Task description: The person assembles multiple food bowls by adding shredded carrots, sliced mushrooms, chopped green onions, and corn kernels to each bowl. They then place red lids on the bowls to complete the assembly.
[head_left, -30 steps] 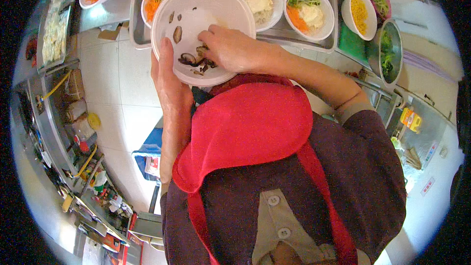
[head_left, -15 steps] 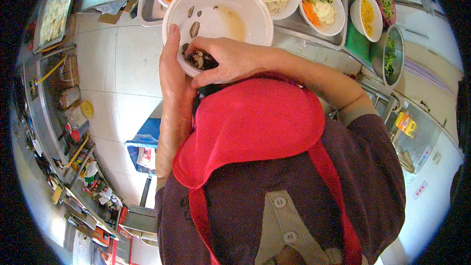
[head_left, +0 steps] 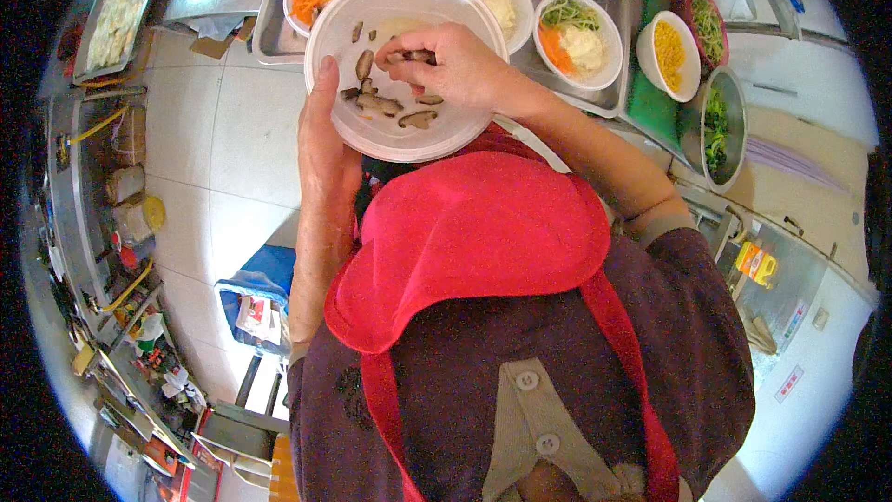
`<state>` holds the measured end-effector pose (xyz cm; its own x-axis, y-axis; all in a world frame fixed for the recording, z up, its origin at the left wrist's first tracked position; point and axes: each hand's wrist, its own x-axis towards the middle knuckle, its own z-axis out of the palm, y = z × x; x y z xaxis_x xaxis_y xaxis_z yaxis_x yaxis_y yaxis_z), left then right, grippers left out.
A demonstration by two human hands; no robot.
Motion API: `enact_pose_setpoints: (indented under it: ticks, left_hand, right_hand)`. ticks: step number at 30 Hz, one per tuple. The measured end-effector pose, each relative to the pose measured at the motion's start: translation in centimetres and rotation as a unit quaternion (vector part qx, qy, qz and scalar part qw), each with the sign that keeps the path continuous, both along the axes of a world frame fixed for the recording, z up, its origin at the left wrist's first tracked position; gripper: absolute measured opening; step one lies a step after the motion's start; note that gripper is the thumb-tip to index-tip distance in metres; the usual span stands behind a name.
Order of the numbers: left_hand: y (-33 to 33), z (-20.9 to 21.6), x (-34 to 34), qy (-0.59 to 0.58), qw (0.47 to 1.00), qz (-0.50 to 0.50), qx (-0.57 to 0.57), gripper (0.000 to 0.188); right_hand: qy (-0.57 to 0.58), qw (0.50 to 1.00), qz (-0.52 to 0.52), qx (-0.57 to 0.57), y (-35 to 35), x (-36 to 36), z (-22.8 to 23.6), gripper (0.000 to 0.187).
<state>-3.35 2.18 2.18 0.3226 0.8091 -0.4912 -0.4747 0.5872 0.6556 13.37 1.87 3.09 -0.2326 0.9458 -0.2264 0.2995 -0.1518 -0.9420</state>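
Observation:
A round white plastic bowl [head_left: 446, 130] is held against my front by my left hand [head_left: 325, 130], thumb up along its left rim and fingers out of sight beneath. Inside it lie dark sliced mushrooms [head_left: 379, 104] and a little brownish liquid. Over the bowl's middle, my right hand [head_left: 455, 65] pinches several mushroom slices [head_left: 409, 57] between thumb and fingers, clear of the bottom. Just past the bowl, white bowls with shredded carrot, greens and a pale creamy scoop [head_left: 583, 48] stand on a metal tray.
The metal tray [head_left: 269, 37] spans the far side. To the right are a white bowl of corn [head_left: 671, 60], a maroon basket of sprouts [head_left: 703, 23] and a metal bowl of greens [head_left: 715, 130]. A blue bin [head_left: 265, 279] stands on the floor at left.
My right hand has risen from the mushroom pile toward the bowl's middle, gripping slices. Remaining slices now lie spread over the bottom. The view has shifted slightly.

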Motion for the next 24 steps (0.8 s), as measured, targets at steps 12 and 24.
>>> enact_pose_setpoints:
  ticks: [12, 24]
  left_hand:
    - [-2.5, -1.6, -0.4, 0.016, 0.987, 0.162, 0.015, 0.053]
    - [-6.5, -1.9, -1.5, 0.062, 0.976, 0.208, -0.023, 0.058]
  right_hand:
    - [0.128, 0.983, -0.128, -0.021, 0.0, 11.2, 0.0, 0.025]
    - [-0.192, 0.942, 0.046, 0.271, 0.4, 11.4, -9.2, 0.027]
